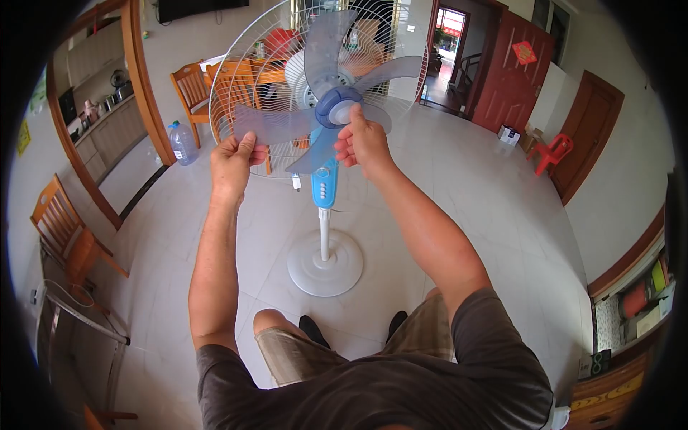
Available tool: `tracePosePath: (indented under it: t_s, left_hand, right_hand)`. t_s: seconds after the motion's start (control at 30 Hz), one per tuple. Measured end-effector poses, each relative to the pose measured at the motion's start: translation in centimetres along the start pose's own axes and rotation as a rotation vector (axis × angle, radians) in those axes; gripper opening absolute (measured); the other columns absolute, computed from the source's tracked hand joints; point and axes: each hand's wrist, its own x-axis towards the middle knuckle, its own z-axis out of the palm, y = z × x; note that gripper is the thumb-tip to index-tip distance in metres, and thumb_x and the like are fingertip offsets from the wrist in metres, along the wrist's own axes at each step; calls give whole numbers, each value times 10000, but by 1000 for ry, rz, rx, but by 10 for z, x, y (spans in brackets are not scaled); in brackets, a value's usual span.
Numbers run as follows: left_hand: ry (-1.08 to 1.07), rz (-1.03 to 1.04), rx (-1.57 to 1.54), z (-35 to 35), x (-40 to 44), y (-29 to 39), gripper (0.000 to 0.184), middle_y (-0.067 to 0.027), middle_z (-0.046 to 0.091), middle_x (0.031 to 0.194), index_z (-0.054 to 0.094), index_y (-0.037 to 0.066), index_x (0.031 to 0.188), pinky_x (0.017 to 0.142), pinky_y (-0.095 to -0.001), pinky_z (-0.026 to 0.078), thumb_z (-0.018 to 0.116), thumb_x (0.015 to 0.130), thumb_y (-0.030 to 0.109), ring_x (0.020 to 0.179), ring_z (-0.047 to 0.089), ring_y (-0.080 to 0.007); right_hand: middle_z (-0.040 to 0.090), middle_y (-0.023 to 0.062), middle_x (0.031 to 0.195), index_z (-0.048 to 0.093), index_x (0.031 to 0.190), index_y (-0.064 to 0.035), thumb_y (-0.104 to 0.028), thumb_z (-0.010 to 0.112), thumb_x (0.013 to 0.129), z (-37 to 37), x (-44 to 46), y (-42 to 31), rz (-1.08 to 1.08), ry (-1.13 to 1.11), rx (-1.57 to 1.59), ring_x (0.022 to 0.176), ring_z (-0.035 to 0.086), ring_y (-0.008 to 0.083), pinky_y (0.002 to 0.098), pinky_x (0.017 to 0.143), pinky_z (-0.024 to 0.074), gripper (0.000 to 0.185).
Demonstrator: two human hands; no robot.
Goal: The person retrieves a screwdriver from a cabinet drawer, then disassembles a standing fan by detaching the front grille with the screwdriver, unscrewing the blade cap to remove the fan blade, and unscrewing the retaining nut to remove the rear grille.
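A standing fan with a blue control panel (pixel 325 188) stands before me, its front grille off and its translucent blue-grey blades (pixel 329 44) exposed. My left hand (pixel 233 163) pinches the outer edge of the left blade (pixel 276 127) between thumb and fingers. At the hub, my right hand (pixel 362 145) has its thumb against the pale centre knob (pixel 342 112), with the other fingers curled below. The blue hub ring (pixel 326 105) shows around that knob. Behind the blades is the wire rear grille (pixel 223 89). The round white base (pixel 326 283) rests on the floor.
Wooden chairs (pixel 190 89) stand by a table at the back, and another wooden chair (pixel 64 222) is at left. A large plastic bottle (pixel 182 143) sits near the kitchen doorway. To the right are a red plastic chair (pixel 552 153) and an open red door (pixel 512 72).
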Motion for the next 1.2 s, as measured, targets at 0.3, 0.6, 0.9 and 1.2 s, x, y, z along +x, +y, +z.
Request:
tracePosePath:
  t_s: [0.3, 0.6, 0.9, 1.2]
  left_hand:
    - [9, 16, 1, 0, -1, -3, 230, -120, 651, 755, 598, -11, 824, 659, -294, 519, 567, 926, 193, 643, 619, -180]
    - [8, 11, 5, -2, 2, -8, 232, -151, 661, 773, 584, -11, 824, 666, -301, 527, 563, 929, 194, 661, 640, -196]
    - [15, 12, 12, -3, 2, -7, 233, -149, 666, 767, 585, -5, 813, 667, -294, 523, 556, 934, 192, 659, 639, -188]
    - [14, 3, 9, -2, 1, -7, 227, -138, 669, 770, 599, -6, 825, 660, -289, 516, 557, 933, 190, 658, 631, -174]
  right_hand:
    - [597, 103, 696, 506, 824, -1, -443, 582, 861, 0, 4, 2, -140, 40, -84, 501, 598, 175, 293, 393, 475, 450]
    - [580, 86, 660, 504, 765, -14, -443, 611, 839, 4, 24, 32, -532, 260, -287, 478, 581, 185, 315, 410, 476, 448]
    - [580, 84, 677, 521, 782, -11, -446, 611, 843, 8, 6, 18, -520, 279, -277, 484, 574, 181, 309, 413, 466, 448]
    - [573, 83, 668, 513, 786, -9, -418, 608, 851, 6, -6, 4, -258, 170, -125, 485, 577, 162, 293, 388, 457, 425]
